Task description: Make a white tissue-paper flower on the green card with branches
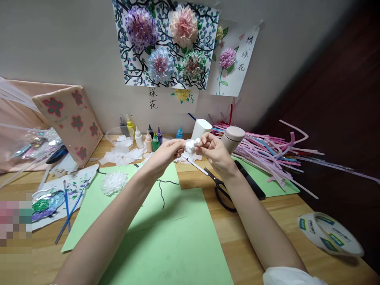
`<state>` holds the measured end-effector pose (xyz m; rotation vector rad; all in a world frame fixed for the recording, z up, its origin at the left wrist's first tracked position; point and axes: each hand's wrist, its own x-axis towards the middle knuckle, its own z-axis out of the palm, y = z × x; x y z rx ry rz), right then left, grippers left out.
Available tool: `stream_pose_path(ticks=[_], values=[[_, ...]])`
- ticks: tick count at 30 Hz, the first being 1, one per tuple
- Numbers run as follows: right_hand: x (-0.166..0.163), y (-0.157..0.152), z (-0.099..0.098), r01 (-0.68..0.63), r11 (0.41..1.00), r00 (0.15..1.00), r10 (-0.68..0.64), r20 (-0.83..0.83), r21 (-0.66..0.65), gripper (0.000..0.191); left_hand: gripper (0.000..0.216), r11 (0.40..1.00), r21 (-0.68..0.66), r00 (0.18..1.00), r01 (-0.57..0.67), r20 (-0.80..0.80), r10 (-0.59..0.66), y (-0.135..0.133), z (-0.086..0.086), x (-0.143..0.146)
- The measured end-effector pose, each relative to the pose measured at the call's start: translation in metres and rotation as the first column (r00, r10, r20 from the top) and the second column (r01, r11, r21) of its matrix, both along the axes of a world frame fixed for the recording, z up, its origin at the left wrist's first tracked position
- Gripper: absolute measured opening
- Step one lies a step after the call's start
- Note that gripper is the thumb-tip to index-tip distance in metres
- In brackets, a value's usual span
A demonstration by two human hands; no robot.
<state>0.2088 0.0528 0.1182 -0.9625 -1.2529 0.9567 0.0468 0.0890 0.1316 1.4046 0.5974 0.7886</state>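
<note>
My left hand [166, 156] and my right hand [218, 156] are raised above the far part of the table, their fingers pinching a small bunched piece of white tissue-like paper [190, 146] between them. Its exact make is too small to tell. Just below it lies a thin white stick [196, 165]. Black-handled scissors [224, 194] rest partly behind my right forearm. A fluffy white paper flower [114, 183] sits on the green sheet [178, 241] beyond my left forearm, and a dark wire or string [162, 188] lies between my arms.
Several paint bottles [139, 137] and torn white paper pieces [118, 155] are along the wall. Pink and purple pipe cleaners [261, 150] pile up at right, near a lidded cup [233, 138]. A tape roll [331, 233] stands far right; brushes [69, 213] and a paint palette [47, 204] lie left.
</note>
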Motion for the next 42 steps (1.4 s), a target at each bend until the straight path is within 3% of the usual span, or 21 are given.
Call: stream_pose_path(ticks=[3,6,8,11,14,18,22,26,29,31,33,35,38,40,42], values=[[-0.001,-0.003,0.002,0.026,0.997,0.997,-0.031,0.066,0.075,0.041,0.017,0.987,0.134,0.993,-0.084,-0.072,0.094,-0.001,0.004,-0.001],[-0.004,-0.009,0.005,0.058,0.979,0.977,-0.096,0.19,0.194,0.027,0.018,0.897,0.375,0.931,-0.233,-0.18,0.317,-0.004,0.008,-0.002],[-0.006,-0.012,0.005,0.061,0.953,0.925,-0.166,0.342,0.298,0.017,0.02,0.83,0.478,0.876,-0.288,-0.218,0.429,-0.006,0.01,-0.003],[-0.007,-0.015,0.004,0.003,0.899,0.791,-0.27,0.549,0.438,0.023,0.024,0.79,0.521,0.824,-0.323,-0.256,0.506,-0.007,0.012,-0.006],[-0.008,-0.015,0.001,-0.044,0.839,0.695,-0.365,0.62,0.543,0.028,0.026,0.836,0.472,0.827,-0.279,-0.325,0.459,-0.006,0.014,-0.01],[-0.01,-0.014,-0.001,-0.073,0.788,0.635,-0.436,0.638,0.611,0.023,0.024,0.915,0.371,0.86,-0.16,-0.403,0.314,-0.002,0.015,-0.013],[-0.014,-0.016,0.001,-0.09,0.763,0.652,-0.441,0.617,0.64,0.015,0.026,0.87,0.482,0.841,-0.106,-0.424,0.337,-0.002,0.011,-0.011],[-0.012,-0.021,0.009,-0.062,0.841,0.808,-0.274,0.522,0.538,0.006,0.028,0.762,0.635,0.761,-0.132,-0.427,0.488,0.005,0.005,-0.012],[-0.006,-0.022,0.016,0.018,0.897,0.938,-0.168,0.302,0.442,0.007,0.029,0.682,0.697,0.644,-0.223,-0.42,0.64,0.018,0.001,-0.02],[0.0,-0.02,0.015,0.047,0.942,0.968,-0.125,0.216,0.333,0.009,0.031,0.666,0.703,0.591,-0.249,-0.434,0.68,0.026,0.0,-0.027],[0.005,-0.014,0.009,0.036,0.987,0.958,-0.079,0.275,0.157,0.012,0.032,0.666,0.704,0.574,-0.248,-0.447,0.686,0.03,0.0,-0.031],[0.008,-0.007,-0.003,0.025,0.998,0.88,0.003,0.476,-0.051,0.015,0.031,0.663,0.708,0.573,-0.243,-0.447,0.687,0.031,0.0,-0.032],[0.008,0.003,-0.024,0.141,0.979,0.606,0.033,0.795,-0.148,0.029,0.03,0.672,0.707,0.588,-0.219,-0.454,0.67,0.028,-0.001,-0.03],[0.006,0.008,-0.036,0.139,0.969,0.472,0.117,0.874,-0.205,0.013,0.031,0.677,0.706,0.595,-0.208,-0.458,0.66,0.027,-0.001,-0.029],[0.003,0.011,-0.046,0.133,0.957,0.423,0.183,0.888,-0.26,0.008,0.031,0.686,0.698,0.604,-0.204,-0.462,0.65,0.026,-0.001,-0.028]])
